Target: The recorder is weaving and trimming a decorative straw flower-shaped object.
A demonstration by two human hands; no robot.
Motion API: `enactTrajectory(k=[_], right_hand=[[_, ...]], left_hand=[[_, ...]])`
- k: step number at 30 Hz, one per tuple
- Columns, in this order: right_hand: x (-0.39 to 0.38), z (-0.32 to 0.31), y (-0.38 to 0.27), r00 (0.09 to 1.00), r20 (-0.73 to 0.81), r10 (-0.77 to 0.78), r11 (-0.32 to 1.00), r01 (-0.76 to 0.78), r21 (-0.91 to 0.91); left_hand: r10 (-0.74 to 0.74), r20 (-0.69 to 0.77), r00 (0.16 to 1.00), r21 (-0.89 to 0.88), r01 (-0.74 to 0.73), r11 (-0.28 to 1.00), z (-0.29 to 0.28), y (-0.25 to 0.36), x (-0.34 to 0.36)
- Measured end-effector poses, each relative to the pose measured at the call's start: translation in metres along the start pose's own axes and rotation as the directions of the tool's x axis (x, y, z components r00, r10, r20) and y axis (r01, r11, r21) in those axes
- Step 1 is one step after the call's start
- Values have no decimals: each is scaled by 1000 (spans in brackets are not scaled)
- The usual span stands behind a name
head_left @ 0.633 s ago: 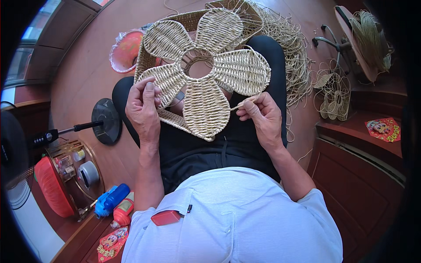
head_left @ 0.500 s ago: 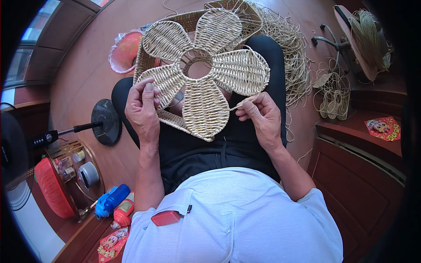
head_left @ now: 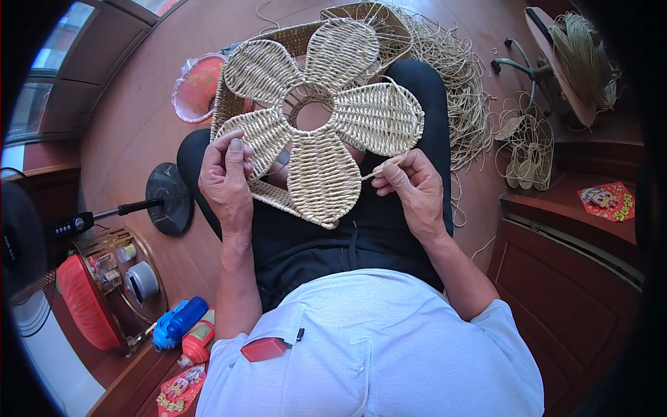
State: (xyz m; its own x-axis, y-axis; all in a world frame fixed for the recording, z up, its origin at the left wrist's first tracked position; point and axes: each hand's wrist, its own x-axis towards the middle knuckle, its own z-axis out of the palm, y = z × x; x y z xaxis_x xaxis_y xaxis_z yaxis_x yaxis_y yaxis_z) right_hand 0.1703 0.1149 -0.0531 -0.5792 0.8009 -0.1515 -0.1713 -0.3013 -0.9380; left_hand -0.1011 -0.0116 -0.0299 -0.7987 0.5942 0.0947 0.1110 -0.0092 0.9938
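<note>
In the head view, centre right, the right hand [head_left: 415,186] pinches a straw cord [head_left: 371,174] between thumb and fingers. The left hand [head_left: 228,175] curls by the woven flower [head_left: 323,181], upper centre; whether it grips, I cannot tell.

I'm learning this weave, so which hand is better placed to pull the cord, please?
Likely the right hand: it pinches the cord, while the left hand is by the lower-left petal.

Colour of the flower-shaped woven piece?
The flower-shaped woven piece is pale straw-yellow; it shows best in the head view.
</note>
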Motion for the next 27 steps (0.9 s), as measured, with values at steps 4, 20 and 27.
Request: enactTrajectory(k=[4, 20, 27], right_hand=[[0, -1, -1, 1000, 2, 12, 1000, -12, -17], [1, -2, -5, 996, -21, 84, 996, -85, -18], [1, 2, -7, 997, -12, 81, 997, -82, -14]], left_hand=[[-5, -1, 1000, 14, 5, 1000, 0, -1, 0], [175, 373, 911, 388, -325, 862, 54, 38, 113], [278, 509, 814, 688, -579, 436, 111, 11, 256]])
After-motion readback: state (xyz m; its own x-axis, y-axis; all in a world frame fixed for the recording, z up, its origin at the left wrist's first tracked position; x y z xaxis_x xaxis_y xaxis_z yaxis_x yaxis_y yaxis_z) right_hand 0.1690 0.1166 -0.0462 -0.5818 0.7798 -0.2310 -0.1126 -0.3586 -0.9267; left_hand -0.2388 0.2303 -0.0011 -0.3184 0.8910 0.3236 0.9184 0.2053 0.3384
